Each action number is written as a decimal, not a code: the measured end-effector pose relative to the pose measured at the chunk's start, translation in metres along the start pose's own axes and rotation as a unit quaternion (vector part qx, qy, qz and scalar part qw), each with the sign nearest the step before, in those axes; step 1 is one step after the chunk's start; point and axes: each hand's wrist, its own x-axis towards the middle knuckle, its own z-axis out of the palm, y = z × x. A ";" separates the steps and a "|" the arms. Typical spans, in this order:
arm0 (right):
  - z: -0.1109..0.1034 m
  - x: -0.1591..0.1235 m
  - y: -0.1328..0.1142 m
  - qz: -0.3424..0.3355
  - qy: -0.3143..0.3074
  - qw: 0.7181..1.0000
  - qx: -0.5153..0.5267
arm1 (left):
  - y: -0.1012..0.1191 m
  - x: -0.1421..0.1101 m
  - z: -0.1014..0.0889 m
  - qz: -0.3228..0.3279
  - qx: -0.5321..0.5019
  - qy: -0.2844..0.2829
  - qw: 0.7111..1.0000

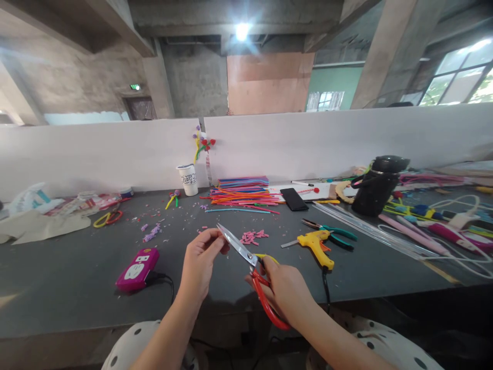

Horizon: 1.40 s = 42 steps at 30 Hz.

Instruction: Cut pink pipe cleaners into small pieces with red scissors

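Observation:
My right hand [287,288] grips red-handled scissors [246,259], whose blades point up and left toward my left hand [202,257]. The left fingers are pinched together right at the blade tips; what they hold is too small to make out. Both hands hover over the front of a dark grey table [77,277]. A small heap of pink cut pieces [252,237] lies just beyond the scissors.
A yellow glue gun [318,245] and teal-handled pliers [331,232] lie to the right. A pink power strip [137,268] sits at left. A stack of coloured pipe cleaners [242,194], black phone [293,199], white cup [188,179] and black kettle [375,186] stand behind.

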 end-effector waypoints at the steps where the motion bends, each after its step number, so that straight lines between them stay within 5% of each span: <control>1: 0.000 0.000 0.000 -0.002 0.001 1.000 0.003 | 0.000 0.000 -0.001 0.002 0.005 0.001 1.000; 7: 0.000 0.001 0.003 0.004 0.012 1.000 0.015 | 0.000 0.001 -0.004 0.000 0.013 0.006 1.000; 11: -0.002 0.005 0.004 0.038 0.017 0.983 0.177 | -0.001 0.001 -0.002 -0.025 0.001 -0.025 0.999; 15: -0.010 0.013 0.002 0.073 0.004 0.898 0.434 | -0.007 -0.003 0.007 -0.105 -0.017 -0.110 0.988; 22: -0.012 0.023 0.002 0.076 -0.040 0.790 0.607 | -0.016 -0.012 0.017 -0.190 -0.037 -0.238 0.952; 24: -0.011 0.023 0.003 0.074 -0.059 0.780 0.618 | -0.016 -0.013 0.018 -0.196 -0.030 -0.249 0.948; 36: -0.013 0.025 -0.001 0.133 -0.056 0.829 0.540 | -0.027 -0.010 0.022 -0.141 0.096 -0.166 0.971; 42: -0.010 0.019 0.003 0.049 0.001 0.938 0.343 | -0.015 -0.002 0.010 -0.101 0.036 -0.062 0.992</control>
